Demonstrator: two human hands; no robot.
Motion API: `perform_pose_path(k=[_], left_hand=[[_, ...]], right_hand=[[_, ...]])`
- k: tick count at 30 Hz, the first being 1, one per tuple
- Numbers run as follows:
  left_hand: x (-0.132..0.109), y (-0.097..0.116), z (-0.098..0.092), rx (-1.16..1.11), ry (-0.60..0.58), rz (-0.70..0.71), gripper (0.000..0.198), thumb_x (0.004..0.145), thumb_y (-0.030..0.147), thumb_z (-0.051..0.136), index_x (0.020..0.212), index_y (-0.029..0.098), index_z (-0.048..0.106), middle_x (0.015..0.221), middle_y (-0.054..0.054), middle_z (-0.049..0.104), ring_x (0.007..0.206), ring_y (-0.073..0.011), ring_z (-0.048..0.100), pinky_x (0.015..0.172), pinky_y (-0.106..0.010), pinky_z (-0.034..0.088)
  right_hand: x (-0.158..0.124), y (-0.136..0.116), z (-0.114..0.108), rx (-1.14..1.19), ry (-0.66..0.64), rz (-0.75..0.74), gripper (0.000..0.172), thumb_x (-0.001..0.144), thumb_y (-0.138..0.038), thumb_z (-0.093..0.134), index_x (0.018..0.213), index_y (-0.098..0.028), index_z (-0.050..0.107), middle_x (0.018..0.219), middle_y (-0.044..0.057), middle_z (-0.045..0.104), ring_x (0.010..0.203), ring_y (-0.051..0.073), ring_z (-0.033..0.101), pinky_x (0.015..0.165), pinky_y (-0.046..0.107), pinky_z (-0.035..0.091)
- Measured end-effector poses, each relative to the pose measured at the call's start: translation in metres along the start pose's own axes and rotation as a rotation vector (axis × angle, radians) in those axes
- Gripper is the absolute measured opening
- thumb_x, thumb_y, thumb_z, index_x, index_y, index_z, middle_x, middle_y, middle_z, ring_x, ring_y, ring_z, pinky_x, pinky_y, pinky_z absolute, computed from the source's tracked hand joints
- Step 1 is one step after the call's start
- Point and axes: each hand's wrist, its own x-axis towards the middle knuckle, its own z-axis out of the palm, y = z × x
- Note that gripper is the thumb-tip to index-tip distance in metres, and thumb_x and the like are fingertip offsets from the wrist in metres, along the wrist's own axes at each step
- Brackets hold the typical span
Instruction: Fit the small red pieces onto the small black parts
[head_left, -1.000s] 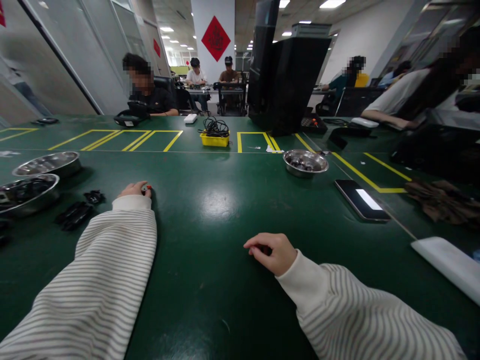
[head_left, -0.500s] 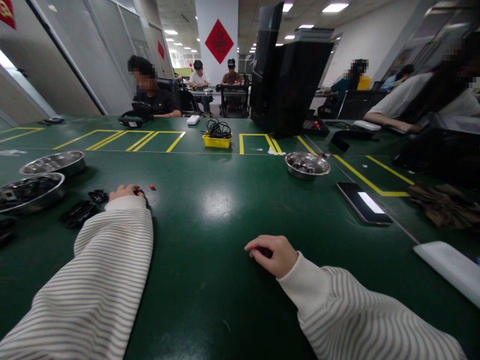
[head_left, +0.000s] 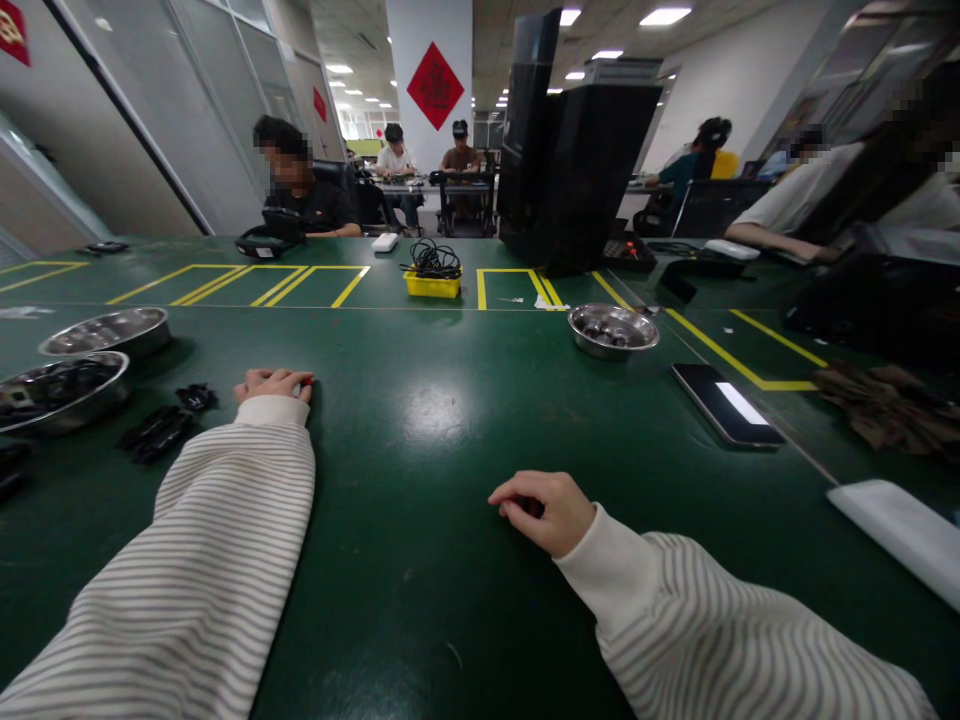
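At the left, my left hand (head_left: 274, 384) lies low on the green table, palm down, with its fingers curled. Its fingertips close on a small red piece (head_left: 307, 381), of which only a bit shows. The palm side is hidden. Just left of this hand are a small black part (head_left: 196, 397) and a larger cluster of black parts (head_left: 157, 430). My right hand (head_left: 551, 510) rests on the table right of centre, loosely closed, thumb and fingers curled toward each other around a dark gap. I see no object in it.
Two steel bowls stand at the left, the nearer bowl (head_left: 124, 372) filled with black parts. Another steel bowl (head_left: 615, 348) holds small parts at right. Beyond are a yellow tray (head_left: 433, 286) with cables and a black monitor. A phone (head_left: 724, 405) and white device (head_left: 900, 535) lie right. People sit around.
My left hand has shifted slightly right, and its fingertips now cover most of the small red piece that lay bare on the table. My right hand has stayed put.
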Motion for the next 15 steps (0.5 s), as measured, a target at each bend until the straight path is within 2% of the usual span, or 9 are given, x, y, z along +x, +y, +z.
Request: perform_pose_path(k=[2,7,10,12,15], left_hand=[[0.000,0.006,0.001,0.011,-0.027,0.061,0.035,0.080,0.038,0.037,0.097,0.019,0.062,0.102,-0.007,0.058,0.100,-0.0282,0.038,0.084,-0.042,0.029],[-0.009,0.041,0.012,-0.032,-0.098,0.243,0.034,0.081,0.024,0.032,0.096,0.022,0.063,0.096,-0.004,0.058,0.086,-0.0161,0.051,0.078,-0.023,0.037],[-0.014,0.059,0.012,-0.043,-0.067,0.322,0.034,0.081,0.024,0.033,0.096,0.023,0.063,0.098,-0.004,0.057,0.088,-0.0172,0.050,0.080,-0.024,0.038],[-0.014,0.060,0.010,-0.027,-0.004,0.295,0.032,0.078,0.024,0.038,0.098,0.022,0.063,0.104,-0.005,0.055,0.098,-0.0215,0.044,0.087,-0.028,0.034],[-0.009,0.046,0.008,0.006,0.033,0.089,0.038,0.075,0.027,0.044,0.110,0.019,0.055,0.121,-0.007,0.045,0.111,-0.0288,0.031,0.091,-0.035,0.030]], right_hand=[[0.000,0.000,0.000,0.005,0.005,0.001,0.019,0.072,-0.010,0.050,0.078,-0.016,0.066,0.066,0.002,0.064,0.054,0.011,0.057,0.050,0.019,0.044],[0.001,0.000,0.001,0.029,0.019,0.006,0.019,0.071,-0.010,0.049,0.076,-0.015,0.066,0.063,0.002,0.064,0.051,0.010,0.056,0.046,0.018,0.042],[0.001,0.000,0.002,0.044,0.032,0.005,0.019,0.071,-0.010,0.049,0.077,-0.016,0.066,0.063,0.002,0.065,0.050,0.010,0.056,0.046,0.018,0.042],[0.000,0.000,0.001,0.050,0.034,0.006,0.019,0.071,-0.010,0.049,0.077,-0.016,0.067,0.063,0.002,0.065,0.050,0.010,0.056,0.046,0.018,0.042],[0.000,0.000,0.001,0.049,0.027,0.010,0.019,0.072,-0.010,0.049,0.077,-0.016,0.067,0.064,0.002,0.065,0.049,0.010,0.055,0.045,0.018,0.042]])
